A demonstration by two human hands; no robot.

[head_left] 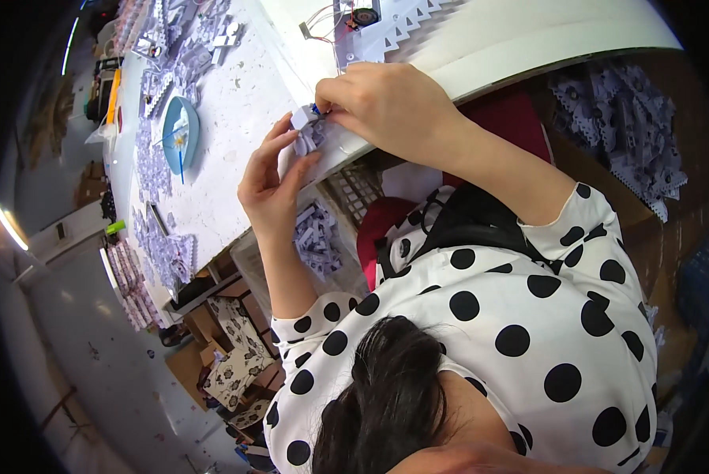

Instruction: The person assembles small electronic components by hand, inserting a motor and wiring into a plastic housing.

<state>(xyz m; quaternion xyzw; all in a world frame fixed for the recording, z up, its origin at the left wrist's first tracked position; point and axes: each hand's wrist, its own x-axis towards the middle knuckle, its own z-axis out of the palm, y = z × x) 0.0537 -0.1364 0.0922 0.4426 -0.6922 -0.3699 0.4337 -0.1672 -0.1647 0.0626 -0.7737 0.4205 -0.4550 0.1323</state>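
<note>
Near the table's front edge, my left hand (269,180) holds a small white plastic part (302,118) between thumb and fingers. My right hand (394,107) comes in from the right, its thumb and fingertips pinched together against the same part. A small dark blue piece (316,109) shows at those fingertips; its kind is too small to tell. Below the held part, some more pale plastic pieces (310,141) sit by my left fingers, and I cannot tell whether they are joined to it.
A light blue dish (193,134) with thin sticks stands on the white table (244,103). Heaps of pale toothed plastic parts (185,59) lie at the back left. Far ahead are a toothed panel (378,39) and thin wires (315,28). More parts (316,241) fill a container below the edge.
</note>
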